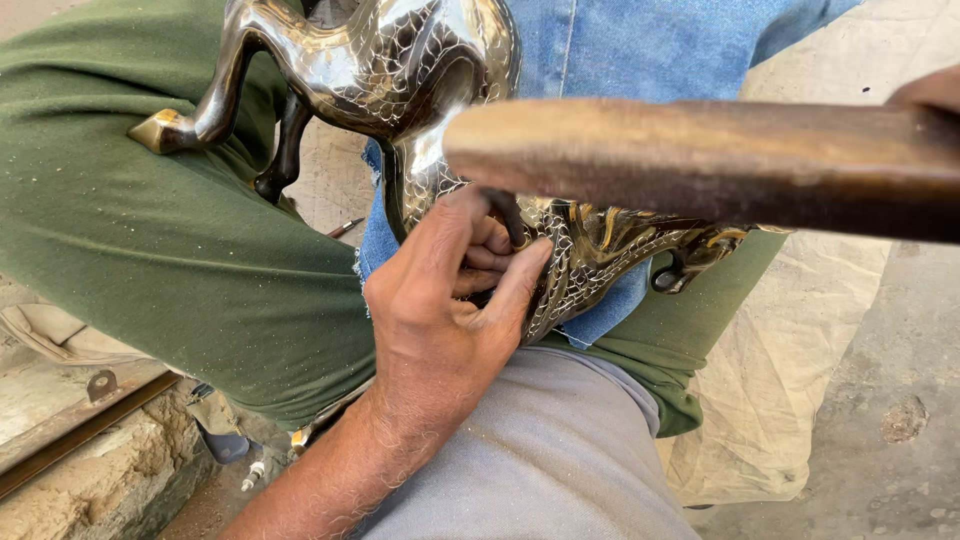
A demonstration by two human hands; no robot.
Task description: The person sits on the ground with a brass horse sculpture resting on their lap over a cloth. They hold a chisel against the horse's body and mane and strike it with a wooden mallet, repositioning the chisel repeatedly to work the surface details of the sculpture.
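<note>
A shiny dark metal animal figure (400, 70), engraved with a scale pattern and with brass-coloured feet, lies across my lap on a blue denim cloth (620, 40). My left hand (450, 300) pinches a thin dark punch (505, 215) whose tip rests on the figure's body. My right hand (930, 90) shows only at the upper right edge. It grips a thick wooden handle (700, 160), blurred, which crosses above the figure and the left hand.
Green trousers (150, 250) and a grey-clad leg (540, 450) fill the lower frame. A beige cloth (780, 370) lies on the concrete floor (900, 400) at right. A stone ledge with a rusty metal strip (80, 430) sits at lower left. A small thin tool (345, 228) lies between the legs.
</note>
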